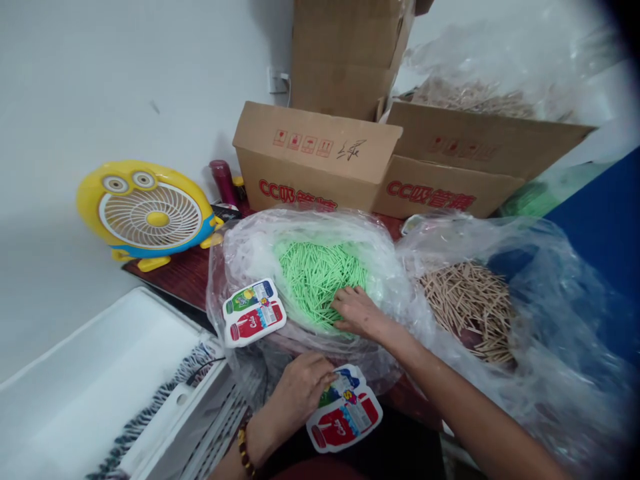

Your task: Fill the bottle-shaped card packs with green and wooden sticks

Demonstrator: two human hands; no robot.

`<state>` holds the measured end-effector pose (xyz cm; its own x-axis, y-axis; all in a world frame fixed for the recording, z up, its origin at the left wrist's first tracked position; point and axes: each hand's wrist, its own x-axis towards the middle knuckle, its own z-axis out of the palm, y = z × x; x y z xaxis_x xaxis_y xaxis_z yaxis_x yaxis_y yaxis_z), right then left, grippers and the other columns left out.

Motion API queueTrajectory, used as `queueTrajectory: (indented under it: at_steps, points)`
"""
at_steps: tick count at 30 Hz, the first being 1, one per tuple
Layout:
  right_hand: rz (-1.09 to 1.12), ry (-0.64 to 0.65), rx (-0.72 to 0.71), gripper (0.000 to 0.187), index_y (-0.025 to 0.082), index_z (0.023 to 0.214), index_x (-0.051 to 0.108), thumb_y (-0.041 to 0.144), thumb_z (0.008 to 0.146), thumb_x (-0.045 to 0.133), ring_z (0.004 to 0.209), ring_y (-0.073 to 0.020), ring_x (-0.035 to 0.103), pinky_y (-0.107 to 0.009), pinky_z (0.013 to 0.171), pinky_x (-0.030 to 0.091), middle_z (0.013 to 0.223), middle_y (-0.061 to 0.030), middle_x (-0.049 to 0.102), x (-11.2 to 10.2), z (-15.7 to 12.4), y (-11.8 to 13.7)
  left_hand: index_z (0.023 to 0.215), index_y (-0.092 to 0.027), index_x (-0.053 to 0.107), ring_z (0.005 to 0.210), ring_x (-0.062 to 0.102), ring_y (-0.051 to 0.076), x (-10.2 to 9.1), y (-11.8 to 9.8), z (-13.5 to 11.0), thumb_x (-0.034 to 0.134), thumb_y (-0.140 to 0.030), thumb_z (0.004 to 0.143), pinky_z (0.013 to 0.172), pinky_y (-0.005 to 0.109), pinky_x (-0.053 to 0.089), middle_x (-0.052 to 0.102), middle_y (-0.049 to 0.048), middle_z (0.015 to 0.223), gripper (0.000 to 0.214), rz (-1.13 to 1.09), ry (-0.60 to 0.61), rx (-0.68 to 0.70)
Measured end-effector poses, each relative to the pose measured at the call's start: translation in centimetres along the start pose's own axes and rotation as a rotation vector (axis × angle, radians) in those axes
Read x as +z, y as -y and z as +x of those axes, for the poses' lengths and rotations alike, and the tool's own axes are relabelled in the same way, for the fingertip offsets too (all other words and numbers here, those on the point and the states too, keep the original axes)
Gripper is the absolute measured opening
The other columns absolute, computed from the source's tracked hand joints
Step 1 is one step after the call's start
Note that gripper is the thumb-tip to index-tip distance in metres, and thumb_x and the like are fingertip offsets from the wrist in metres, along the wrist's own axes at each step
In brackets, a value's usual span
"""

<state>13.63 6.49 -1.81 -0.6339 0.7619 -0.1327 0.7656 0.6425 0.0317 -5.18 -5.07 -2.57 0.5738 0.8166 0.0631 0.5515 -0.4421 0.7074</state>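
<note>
My right hand (pixel 357 312) reaches into a clear plastic bag (pixel 250 250) full of thin green sticks (pixel 315 273), its fingers curled down onto the near edge of the pile. My left hand (pixel 300 388) is low at the front and pinches a bottle-shaped printed packet (pixel 345 417) with a red cola bottle and a green bottle on it. A second packet of the same kind (pixel 254 312) lies on the bag's left edge.
A second clear bag (pixel 540 320) of tan sticks (pixel 470 307) sits to the right. Cardboard boxes (pixel 320 157) stand behind. At left are a yellow cartoon desk fan (pixel 150 213), a dark red bottle (pixel 224 181) and a white tray-like surface (pixel 100 373).
</note>
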Motion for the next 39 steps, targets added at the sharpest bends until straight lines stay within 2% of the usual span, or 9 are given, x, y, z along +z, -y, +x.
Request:
queueTrajectory:
  at_steps: [5, 7, 14, 22, 25, 30, 35, 37, 39]
  points:
    - [0.028, 0.008, 0.008, 0.024, 0.018, 0.097, 0.064, 0.037, 0.083, 0.059, 0.098, -0.0270, 0.052, -0.039, 0.084, 0.034, 0.099, -0.0098, 0.062, 0.2, 0.4, 0.0, 0.086, -0.017, 0.066, 0.110, 0.050, 0.024, -0.3, 0.2, 0.5, 0.048, -0.020, 0.092, 0.096, 0.041, 0.041, 0.058, 0.0099, 0.120, 0.019, 0.101, -0.113, 0.021]
    - [0.027, 0.014, 0.018, 0.027, 0.018, 0.099, 0.063, 0.039, 0.081, 0.060, 0.098, -0.0275, 0.052, -0.039, 0.084, 0.034, 0.100, -0.0101, 0.063, 0.3, 0.5, 0.0, 0.083, -0.018, 0.067, 0.117, 0.046, 0.029, 0.0, 0.4, 0.7, 0.052, -0.021, 0.090, 0.097, 0.047, 0.039, 0.053, 0.0101, 0.130, 0.017, 0.177, -0.122, -0.009]
    - [-0.014, 0.002, 0.004, 0.033, 0.015, 0.100, 0.061, 0.037, 0.075, 0.065, 0.097, -0.0287, 0.054, -0.041, 0.085, 0.036, 0.102, -0.0118, 0.063, 0.8, 0.7, 0.7, 0.089, -0.020, 0.069, 0.112, 0.049, 0.028, 0.5, 1.0, 0.6, 0.055, -0.023, 0.090, 0.093, 0.047, 0.038, 0.062, 0.0067, 0.120, 0.014, 0.219, -0.066, -0.081]
    - [-0.061, -0.083, 0.057, 0.018, 0.014, 0.099, 0.060, 0.017, 0.086, 0.049, 0.095, -0.0264, 0.055, -0.040, 0.086, 0.035, 0.099, -0.0118, 0.064, 2.5, 1.1, 1.9, 0.089, -0.020, 0.069, 0.114, 0.049, 0.026, 0.5, 1.2, 0.6, 0.056, -0.023, 0.089, 0.094, 0.045, 0.036, 0.064, 0.0056, 0.117, 0.013, 0.174, -0.057, -0.090]
    - [-0.030, -0.092, 0.053, 0.018, 0.015, 0.098, 0.059, 0.021, 0.091, 0.044, 0.095, -0.0261, 0.055, -0.040, 0.086, 0.035, 0.098, -0.0122, 0.063, 2.7, 0.9, 1.8, 0.090, -0.021, 0.070, 0.113, 0.049, 0.026, 0.5, 1.2, 0.6, 0.056, -0.023, 0.090, 0.094, 0.045, 0.036, 0.064, 0.0057, 0.117, 0.014, 0.170, -0.052, -0.094]
    - [0.255, -0.091, 0.158, 0.016, 0.015, 0.094, 0.058, 0.022, 0.091, 0.044, 0.096, -0.0254, 0.057, -0.037, 0.083, 0.036, 0.100, -0.0128, 0.064, 2.6, 0.8, 0.8, 0.089, -0.021, 0.069, 0.114, 0.049, 0.026, 0.3, 1.3, 0.5, 0.057, -0.024, 0.089, 0.095, 0.045, 0.034, 0.064, 0.0053, 0.117, 0.013, 0.152, -0.048, -0.095]
    - [0.428, -0.125, 0.228, 0.021, 0.017, 0.098, 0.053, 0.022, 0.095, 0.033, 0.070, -0.0163, 0.061, -0.027, 0.068, 0.039, 0.080, -0.0035, 0.068, 2.8, 0.7, -0.3, 0.089, -0.021, 0.069, 0.114, 0.049, 0.026, 0.5, 1.4, 0.3, 0.056, -0.023, 0.089, 0.095, 0.045, 0.034, 0.065, 0.0057, 0.116, 0.013, 0.135, -0.070, -0.074]
    - [0.621, -0.207, 0.298, 0.021, 0.018, 0.095, 0.053, 0.026, 0.095, 0.034, 0.066, -0.0157, 0.060, -0.026, 0.065, 0.040, 0.077, -0.0018, 0.068, 2.8, 0.7, -0.4, 0.089, -0.021, 0.069, 0.114, 0.049, 0.026, 0.5, 1.5, 0.3, 0.056, -0.023, 0.089, 0.095, 0.045, 0.033, 0.065, 0.0062, 0.116, 0.013, 0.130, -0.073, -0.071]
    - [0.900, -0.364, 0.376, 0.020, 0.020, 0.087, 0.053, 0.033, 0.093, 0.038, 0.070, -0.0170, 0.061, -0.027, 0.068, 0.042, 0.077, -0.0013, 0.068, 2.6, 0.8, -0.1, 0.088, -0.021, 0.069, 0.115, 0.049, 0.026, 0.5, 1.4, 0.3, 0.057, -0.023, 0.089, 0.096, 0.045, 0.033, 0.065, 0.0059, 0.116, 0.012, 0.128, -0.072, -0.072]
